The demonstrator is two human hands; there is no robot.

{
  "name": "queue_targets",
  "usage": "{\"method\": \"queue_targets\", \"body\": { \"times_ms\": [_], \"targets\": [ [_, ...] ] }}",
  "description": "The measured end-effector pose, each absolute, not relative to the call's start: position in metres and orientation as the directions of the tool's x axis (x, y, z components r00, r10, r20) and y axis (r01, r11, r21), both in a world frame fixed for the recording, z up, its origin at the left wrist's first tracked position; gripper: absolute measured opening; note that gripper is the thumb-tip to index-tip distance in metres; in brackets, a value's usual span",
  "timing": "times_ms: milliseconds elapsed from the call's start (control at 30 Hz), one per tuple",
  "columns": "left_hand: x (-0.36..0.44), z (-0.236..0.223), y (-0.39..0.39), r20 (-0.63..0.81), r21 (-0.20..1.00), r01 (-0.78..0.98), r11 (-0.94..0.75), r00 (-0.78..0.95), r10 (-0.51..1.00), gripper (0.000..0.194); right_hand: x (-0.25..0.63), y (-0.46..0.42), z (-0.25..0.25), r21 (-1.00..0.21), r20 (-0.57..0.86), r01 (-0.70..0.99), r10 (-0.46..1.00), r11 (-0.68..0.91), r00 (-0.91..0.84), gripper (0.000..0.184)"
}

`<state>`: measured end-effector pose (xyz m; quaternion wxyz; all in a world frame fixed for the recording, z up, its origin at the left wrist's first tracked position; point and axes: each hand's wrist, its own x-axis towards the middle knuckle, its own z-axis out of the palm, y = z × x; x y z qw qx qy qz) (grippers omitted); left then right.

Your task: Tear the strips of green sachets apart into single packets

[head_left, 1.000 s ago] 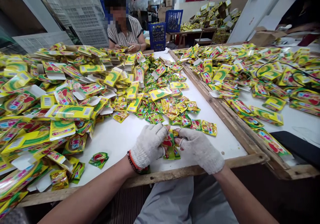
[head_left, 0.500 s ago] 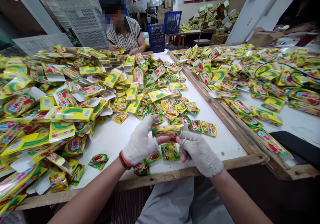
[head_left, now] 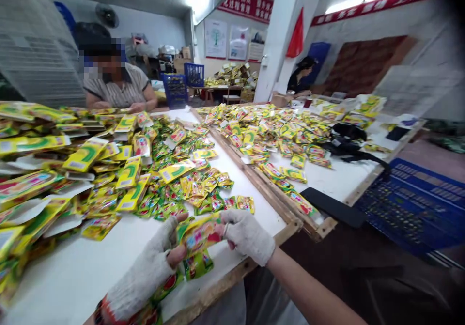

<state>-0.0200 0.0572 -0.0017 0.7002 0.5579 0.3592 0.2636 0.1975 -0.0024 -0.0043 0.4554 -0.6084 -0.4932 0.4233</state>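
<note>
A small yellow, red and green candy box [head_left: 199, 237] is held between my hands, just above the white tabletop near its front edge. My left hand [head_left: 147, 269], in a fingerless white knit glove, wraps round the box's left end with thumb and fingers. My gloved right hand [head_left: 249, 235] has its fingers closed at the right end, where the flap is hidden. Below the box lie green sachets [head_left: 198, 265], partly covered by the box and my left hand. Just beyond it is a heap of green and yellow sachets [head_left: 196, 187].
Yellow boxes [head_left: 85, 155] are piled on the left. A wooden ledge [head_left: 250, 179] divides the tables, with more boxes [head_left: 269, 126] beyond. A dark flat object [head_left: 332, 208] juts past the right table's edge near a blue crate [head_left: 417, 199]. Two people sit across the tables.
The view has swung right and up, bringing the blue crate and a second person into sight. My left hand, earlier with fingers spread at the box, now grips it, and the box is tilted.
</note>
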Motion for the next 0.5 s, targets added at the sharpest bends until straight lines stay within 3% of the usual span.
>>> {"method": "queue_targets", "body": {
  "times_ms": [67,133,167,233,367,500],
  "targets": [
    [-0.022,-0.008,0.061,-0.184,0.963,-0.054,0.266,0.590,0.786,0.079,0.237,-0.001,0.011,-0.998,0.051,0.053,0.933,0.034,0.355,0.031],
    [-0.023,-0.013,0.065,-0.208,0.957,-0.055,0.283,0.551,0.808,0.077,0.290,-0.007,0.025,-0.976,0.202,0.043,0.807,0.215,0.554,0.034],
    [-0.024,-0.015,0.067,-0.227,0.957,-0.034,0.288,0.529,0.817,0.074,0.320,-0.014,0.030,-0.973,0.233,0.152,0.750,0.177,0.619,0.038],
    [-0.023,-0.017,0.069,-0.259,0.956,0.011,0.292,0.497,0.829,0.068,0.378,-0.036,0.035,-0.848,0.294,0.498,0.623,-0.180,0.725,0.037],
    [-0.013,-0.024,0.067,-0.299,0.949,0.056,0.309,0.469,0.831,0.058,0.459,-0.102,0.023,-0.677,0.261,0.553,0.545,-0.485,0.797,0.012],
    [0.000,-0.026,0.061,-0.326,0.937,0.042,0.346,0.456,0.828,0.055,0.468,-0.146,0.001,-0.649,0.331,0.581,0.504,-0.492,0.797,0.019]
  ]
}}
